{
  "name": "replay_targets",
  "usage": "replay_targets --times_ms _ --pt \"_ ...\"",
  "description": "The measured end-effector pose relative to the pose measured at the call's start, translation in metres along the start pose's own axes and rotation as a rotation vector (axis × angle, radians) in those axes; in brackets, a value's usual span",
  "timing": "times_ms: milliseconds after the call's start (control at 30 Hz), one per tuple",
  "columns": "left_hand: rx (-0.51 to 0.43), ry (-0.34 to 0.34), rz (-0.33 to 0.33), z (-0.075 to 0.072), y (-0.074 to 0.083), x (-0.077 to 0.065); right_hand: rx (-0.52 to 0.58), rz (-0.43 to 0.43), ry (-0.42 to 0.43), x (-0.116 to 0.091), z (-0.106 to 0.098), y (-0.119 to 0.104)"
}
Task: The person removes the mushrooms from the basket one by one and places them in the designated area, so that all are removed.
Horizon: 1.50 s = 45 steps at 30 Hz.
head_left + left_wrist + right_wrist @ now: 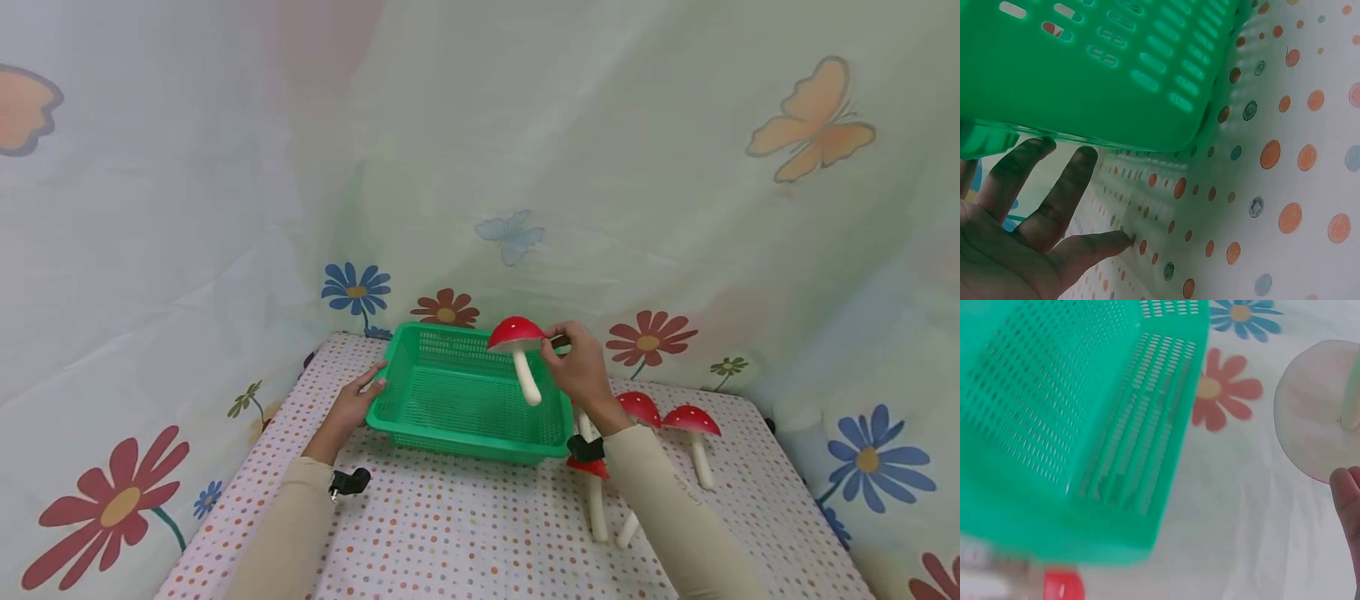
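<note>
A green plastic basket [465, 442] with slotted walls stands on the table, its visible inside bare. At its left side my left hand [352, 408] touches the rim. The left wrist view shows that hand's fingers [1060, 209] fairly straight, with tips against or close to the basket's outer wall [1054, 100]. Above the basket's right half, my right hand [581, 367] pinches a toy mushroom [513, 332] by the edge of its red, white-dotted cap. Its white stem hangs down at a tilt. From the right wrist, the cap's pale underside [1310, 412] faces the camera.
Several more red-capped mushrooms lie right of the basket, among them one [693, 420] at the far right and one [588, 468] near the basket's front corner. My right forearm partly covers them. A dotted cloth [450, 533] covers the table; a printed curtain [637, 167] hangs behind.
</note>
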<state>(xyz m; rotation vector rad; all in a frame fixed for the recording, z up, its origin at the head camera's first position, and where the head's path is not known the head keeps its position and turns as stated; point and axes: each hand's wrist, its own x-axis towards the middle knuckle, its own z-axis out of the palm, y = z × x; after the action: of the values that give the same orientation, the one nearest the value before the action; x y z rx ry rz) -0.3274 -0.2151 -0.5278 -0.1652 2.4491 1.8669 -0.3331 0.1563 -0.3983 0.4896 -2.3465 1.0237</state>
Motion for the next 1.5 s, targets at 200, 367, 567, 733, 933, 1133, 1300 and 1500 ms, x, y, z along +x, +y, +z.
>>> replay_targets --times_ms 200,367,567,733,933,1133,1300,1500 --pt "0.029 0.0 -0.022 -0.015 -0.003 0.0 -0.039 0.004 0.103 -0.03 -0.043 0.007" --pt "0.016 -0.011 -0.027 -0.027 -0.003 -0.003 -0.088 0.046 0.183 -0.054 -0.075 0.017" --pt "0.031 -0.004 -0.031 -0.041 -0.006 -0.008 -0.192 0.127 0.265 -0.081 -0.109 0.037" --pt "0.039 0.016 -0.026 -0.05 -0.006 -0.012 -0.205 0.24 0.307 -0.106 -0.134 0.057" --pt "0.073 0.017 -0.023 -0.057 -0.006 -0.014 -0.285 0.417 0.305 -0.139 -0.151 0.087" --pt "0.066 0.026 -0.043 -0.058 -0.008 -0.014 -0.339 0.562 0.259 -0.175 -0.147 0.126" --pt "0.051 0.011 -0.048 -0.057 -0.01 -0.013 -0.372 0.65 0.209 -0.199 -0.137 0.147" --pt "0.049 -0.001 -0.038 -0.055 -0.01 -0.014 -0.409 0.662 0.153 -0.215 -0.127 0.155"
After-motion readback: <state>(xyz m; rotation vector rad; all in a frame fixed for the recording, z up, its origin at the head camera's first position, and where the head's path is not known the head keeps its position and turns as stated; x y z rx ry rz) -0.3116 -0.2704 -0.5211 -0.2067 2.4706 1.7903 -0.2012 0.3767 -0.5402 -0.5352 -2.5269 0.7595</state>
